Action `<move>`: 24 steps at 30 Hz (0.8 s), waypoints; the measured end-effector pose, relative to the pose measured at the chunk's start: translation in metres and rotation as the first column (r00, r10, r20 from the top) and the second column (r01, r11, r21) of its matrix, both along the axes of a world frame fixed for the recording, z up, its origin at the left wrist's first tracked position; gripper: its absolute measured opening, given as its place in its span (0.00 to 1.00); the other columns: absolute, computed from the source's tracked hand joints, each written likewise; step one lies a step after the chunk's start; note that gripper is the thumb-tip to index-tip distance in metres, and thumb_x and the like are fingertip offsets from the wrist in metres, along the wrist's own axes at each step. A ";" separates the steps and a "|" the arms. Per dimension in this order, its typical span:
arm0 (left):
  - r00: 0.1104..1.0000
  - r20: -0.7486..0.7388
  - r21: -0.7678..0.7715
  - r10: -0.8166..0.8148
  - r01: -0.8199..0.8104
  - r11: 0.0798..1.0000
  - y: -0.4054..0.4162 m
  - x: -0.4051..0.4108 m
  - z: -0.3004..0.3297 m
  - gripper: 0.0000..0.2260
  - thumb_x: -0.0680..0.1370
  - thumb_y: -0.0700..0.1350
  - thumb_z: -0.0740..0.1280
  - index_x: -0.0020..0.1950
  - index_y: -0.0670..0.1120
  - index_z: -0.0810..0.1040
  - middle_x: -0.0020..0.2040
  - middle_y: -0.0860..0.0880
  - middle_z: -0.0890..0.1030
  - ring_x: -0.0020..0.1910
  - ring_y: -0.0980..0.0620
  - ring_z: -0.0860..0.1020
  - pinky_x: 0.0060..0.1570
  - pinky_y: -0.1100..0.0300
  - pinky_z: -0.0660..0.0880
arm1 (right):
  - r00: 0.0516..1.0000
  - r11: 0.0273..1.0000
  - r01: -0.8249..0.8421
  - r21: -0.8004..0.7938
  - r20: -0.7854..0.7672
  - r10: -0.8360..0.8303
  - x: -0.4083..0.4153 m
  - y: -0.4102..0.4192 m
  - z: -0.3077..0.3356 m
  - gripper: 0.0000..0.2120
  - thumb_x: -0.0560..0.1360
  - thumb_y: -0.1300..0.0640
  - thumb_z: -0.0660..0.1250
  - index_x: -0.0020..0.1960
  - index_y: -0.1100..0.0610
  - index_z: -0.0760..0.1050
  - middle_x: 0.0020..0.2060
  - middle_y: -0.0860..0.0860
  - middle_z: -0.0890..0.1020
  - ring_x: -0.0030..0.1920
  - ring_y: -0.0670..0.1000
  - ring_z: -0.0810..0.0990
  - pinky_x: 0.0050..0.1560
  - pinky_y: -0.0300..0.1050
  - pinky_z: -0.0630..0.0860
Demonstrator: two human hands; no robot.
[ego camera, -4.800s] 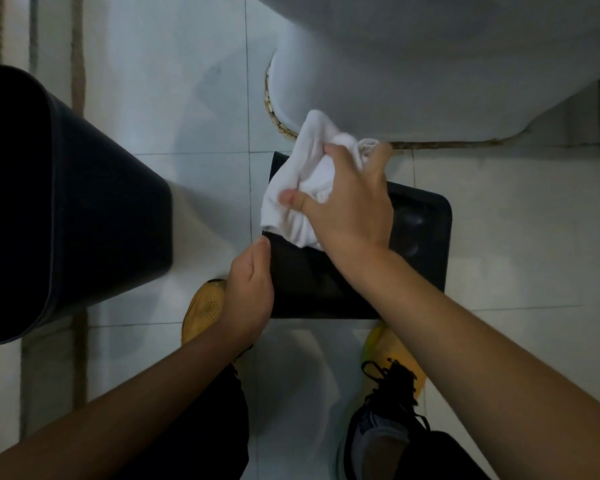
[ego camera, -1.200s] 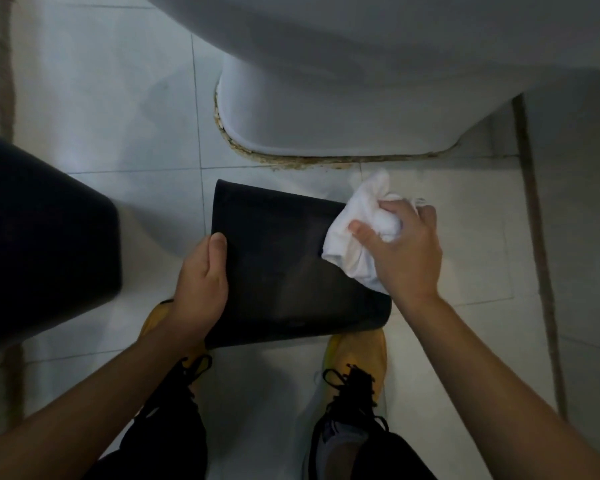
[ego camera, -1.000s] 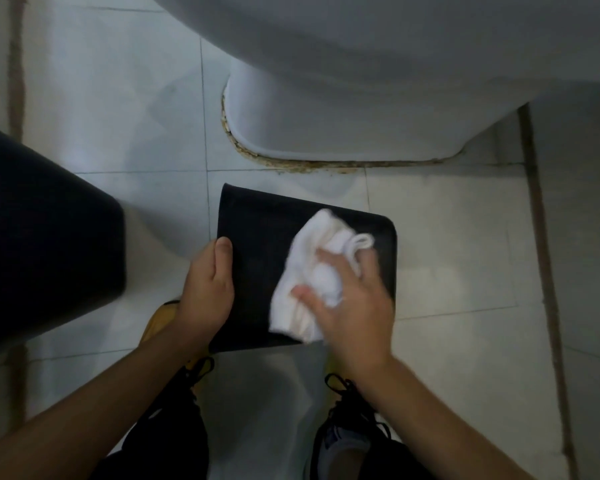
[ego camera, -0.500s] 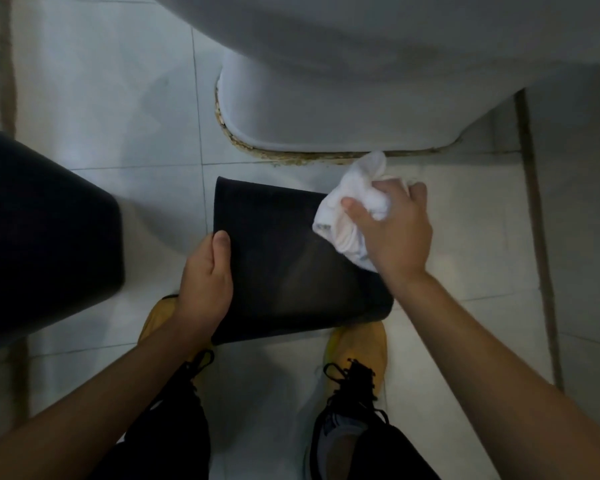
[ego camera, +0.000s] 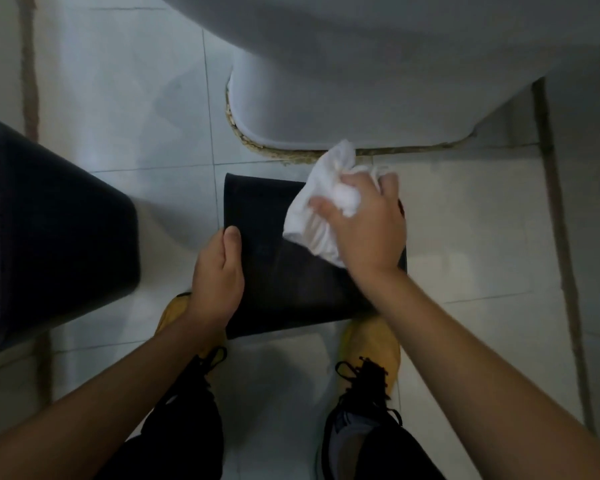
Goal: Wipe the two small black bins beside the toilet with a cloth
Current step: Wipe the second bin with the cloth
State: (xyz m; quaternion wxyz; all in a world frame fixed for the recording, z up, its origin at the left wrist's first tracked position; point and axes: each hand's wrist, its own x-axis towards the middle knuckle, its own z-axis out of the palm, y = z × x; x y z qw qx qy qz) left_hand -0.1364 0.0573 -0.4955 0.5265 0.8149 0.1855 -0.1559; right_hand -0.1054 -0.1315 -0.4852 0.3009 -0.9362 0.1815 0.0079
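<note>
**Cloth is on the far right corner of the bin, lots of bin left to wipe**

So the small black bin [ego camera: 284, 271] sits on the tiled floor [ego camera: 465, 237] just in front of the toilet base [ego camera: 326, 109], between it and the person's yellow shoes [ego camera: 371, 344]. The left hand [ego camera: 217, 275] grips its left edge, thumb lying on the dark top face, other fingers hidden from view. The right hand [ego camera: 364, 223] is curled round a bunched white cloth [ego camera: 312, 216] and presses it on the bin's far right corner.

Key bit: the unwiped face lies to the left of and nearer than the cloth hand, and its longer side seems to run near-to-far. I'd guess the next swipe comes back toward the shoes.

The other black bin [ego camera: 56, 237] stands well off to the left, nearer the left hand, nobody touching it.
</note>
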 end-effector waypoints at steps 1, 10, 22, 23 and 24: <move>1.000 -0.007 -0.007 0.007 -0.007 1.000 0.001 0.000 0.000 0.21 0.85 0.52 0.51 0.46 0.38 0.74 0.39 0.39 0.75 0.38 0.47 0.76 0.34 0.62 0.73 | 1.000 1.000 0.018 -0.001 0.001 -0.018 0.011 -0.006 0.001 0.24 0.71 0.34 0.71 0.58 0.50 0.77 0.61 0.50 0.73 0.50 0.51 0.78 0.43 0.41 0.67; 0.999 0.040 0.017 -0.007 0.006 1.000 -0.005 0.002 0.008 0.18 0.85 0.46 0.51 0.40 0.40 0.70 0.32 0.47 0.70 0.27 0.61 0.70 0.26 0.71 0.66 | 0.960 0.960 -0.274 0.053 -0.043 0.277 -0.079 0.028 0.005 0.28 0.70 0.32 0.68 0.66 0.43 0.74 0.60 0.46 0.69 0.57 0.49 0.77 0.48 0.47 0.81; 0.916 0.362 0.378 -0.174 0.027 0.925 0.002 0.005 0.036 0.12 0.79 0.41 0.63 0.62 0.46 0.68 0.55 0.47 0.73 0.48 0.53 0.74 0.46 0.62 0.73 | 0.984 0.755 0.176 0.632 -0.137 -0.114 -0.105 -0.004 0.033 0.26 0.78 0.61 0.66 0.71 0.39 0.68 0.58 0.37 0.76 0.57 0.44 0.79 0.55 0.54 0.81; 0.885 0.387 0.394 -0.259 0.096 0.914 0.000 0.006 0.043 0.10 0.79 0.43 0.63 0.60 0.47 0.69 0.51 0.48 0.75 0.44 0.53 0.75 0.43 0.60 0.74 | 0.982 0.718 0.186 0.671 -0.148 -0.116 -0.105 -0.006 0.034 0.25 0.77 0.62 0.66 0.69 0.40 0.71 0.59 0.39 0.78 0.58 0.45 0.79 0.57 0.57 0.80; 0.864 0.369 0.398 -0.343 0.187 0.898 -0.005 0.007 0.049 0.07 0.80 0.47 0.61 0.57 0.48 0.70 0.44 0.50 0.77 0.38 0.54 0.75 0.37 0.59 0.75 | 0.982 0.677 0.190 0.711 -0.147 -0.120 -0.106 -0.007 0.034 0.24 0.75 0.61 0.66 0.67 0.41 0.74 0.61 0.42 0.79 0.60 0.47 0.79 0.60 0.59 0.79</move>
